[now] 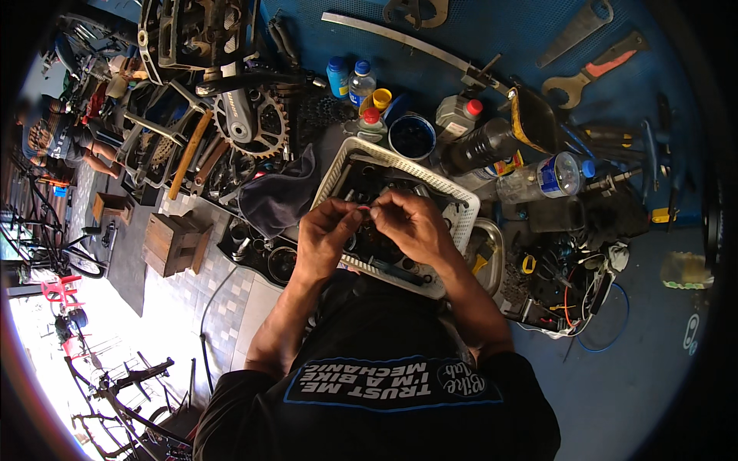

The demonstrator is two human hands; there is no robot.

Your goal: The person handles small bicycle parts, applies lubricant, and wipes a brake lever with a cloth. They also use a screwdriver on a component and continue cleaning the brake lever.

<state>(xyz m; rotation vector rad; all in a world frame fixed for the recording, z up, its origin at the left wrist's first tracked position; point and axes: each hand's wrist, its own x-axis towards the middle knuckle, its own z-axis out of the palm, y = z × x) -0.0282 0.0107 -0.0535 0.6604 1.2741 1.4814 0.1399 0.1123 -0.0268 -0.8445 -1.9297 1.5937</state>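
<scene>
Both hands meet over a white perforated plastic basket (464, 224) filled with dark and metallic small parts. A small red piece (364, 207), perhaps a ring, shows at the fingertips; it is too small to name surely. My left hand (326, 234) is closed, pinching it between thumb and forefinger. From the other side my right hand (415, 228) is closed too, its thumb and fingers pressed together at the same piece. Below the hands, a dark slim tool (393, 270) lies along the basket's near side. The fingers cover part of the contents.
Behind the basket stand a dark-filled tub (412, 137), a grey bottle with a red cap (458, 115) and a clear bottle (550, 178). A dark cloth (280, 192) and a crankset (244, 123) lie left. Right is a metal tray (492, 265). Farther left, another person (65, 142) is present.
</scene>
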